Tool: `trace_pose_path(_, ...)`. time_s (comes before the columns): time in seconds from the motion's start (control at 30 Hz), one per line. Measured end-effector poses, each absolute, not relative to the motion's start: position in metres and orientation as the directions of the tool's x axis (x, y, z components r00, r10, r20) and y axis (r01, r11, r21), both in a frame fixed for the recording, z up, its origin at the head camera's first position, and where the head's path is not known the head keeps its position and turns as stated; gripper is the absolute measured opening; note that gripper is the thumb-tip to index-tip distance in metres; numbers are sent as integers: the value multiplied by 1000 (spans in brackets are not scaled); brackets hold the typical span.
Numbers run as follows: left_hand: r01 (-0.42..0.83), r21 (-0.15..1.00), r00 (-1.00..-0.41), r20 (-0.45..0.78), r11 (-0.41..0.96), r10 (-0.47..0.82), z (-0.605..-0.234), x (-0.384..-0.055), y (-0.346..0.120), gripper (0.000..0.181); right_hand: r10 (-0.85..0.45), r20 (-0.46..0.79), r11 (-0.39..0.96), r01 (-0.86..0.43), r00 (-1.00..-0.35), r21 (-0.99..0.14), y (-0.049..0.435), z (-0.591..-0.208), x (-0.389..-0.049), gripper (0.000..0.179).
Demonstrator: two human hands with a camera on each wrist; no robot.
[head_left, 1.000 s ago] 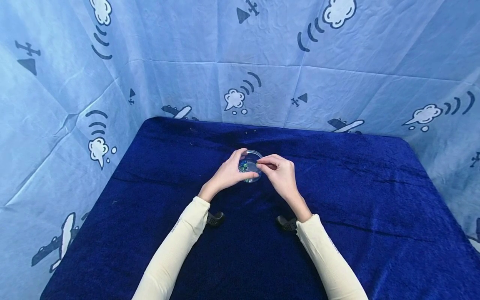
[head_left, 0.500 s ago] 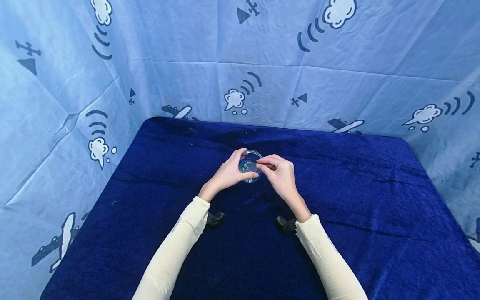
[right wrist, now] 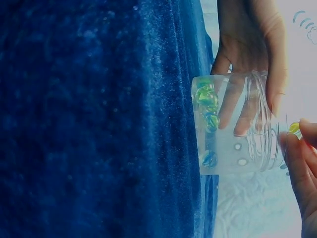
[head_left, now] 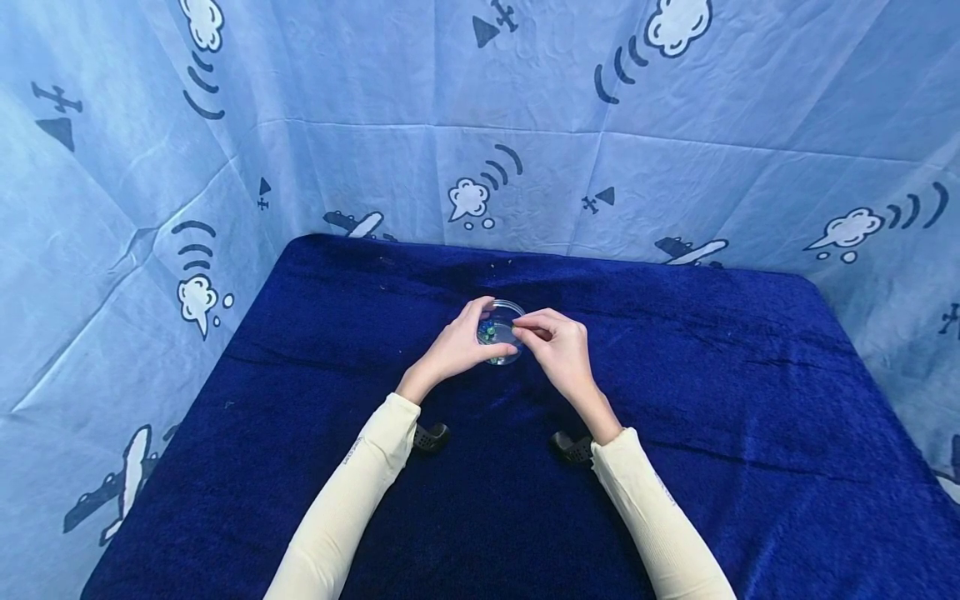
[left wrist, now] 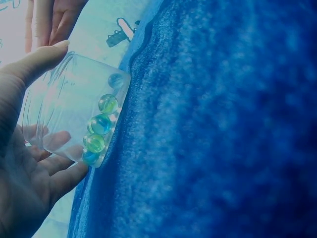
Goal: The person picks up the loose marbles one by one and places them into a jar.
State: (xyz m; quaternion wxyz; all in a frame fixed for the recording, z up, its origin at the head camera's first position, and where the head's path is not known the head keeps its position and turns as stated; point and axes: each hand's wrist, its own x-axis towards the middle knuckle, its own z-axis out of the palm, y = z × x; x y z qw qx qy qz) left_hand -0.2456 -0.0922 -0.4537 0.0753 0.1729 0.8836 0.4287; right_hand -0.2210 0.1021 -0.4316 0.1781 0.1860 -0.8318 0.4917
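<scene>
A clear plastic jar (head_left: 510,333) with a ridged open mouth stands upright on the dark blue cloth near the middle. My left hand (head_left: 453,343) grips it from the left, thumb on the near side and fingers on the far side. Glass marbles (left wrist: 100,124), several of them in blue and green, lie along the jar's bottom in the left wrist view. Right at the mouth's right edge is my right hand (head_left: 558,346), its thumb and fingers pinching a yellow-green marble (right wrist: 294,129). The fingertips hide part of that marble.
Dark blue plush cloth (head_left: 720,392) covers the table and spreads around both hands. Pale blue printed curtains (head_left: 420,83) stand behind and at the sides. A black perforated piece (head_left: 432,437) sits at the left wrist, another black piece (head_left: 572,447) at the right.
</scene>
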Motion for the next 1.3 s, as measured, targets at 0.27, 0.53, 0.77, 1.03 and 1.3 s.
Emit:
trace_pose_path(0.27,236,784,-929,10,574,369,-454,-246,-93,93,-133,466,454,-471,-875,-756,102,-430,-220,6)
trace_pose_path(0.53,240,785,-927,11,571,374,-453,-246,-92,93,-123,454,434,-459,-883,-775,102,-431,-221,8)
trace_pose_path(0.77,242,786,-926,12,568,378,-453,-246,-93,93,-117,444,433,-448,-889,-782,103,-431,-221,10)
trace_pose_path(1.03,248,785,-925,18,567,380,-453,-246,-92,92,-114,448,436,-450,-887,-779,103,-431,-221,10)
trace_pose_path(1.3,243,785,-926,14,569,377,-453,-246,-92,93,-113,454,432,-455,-884,-779,103,-432,-221,10)
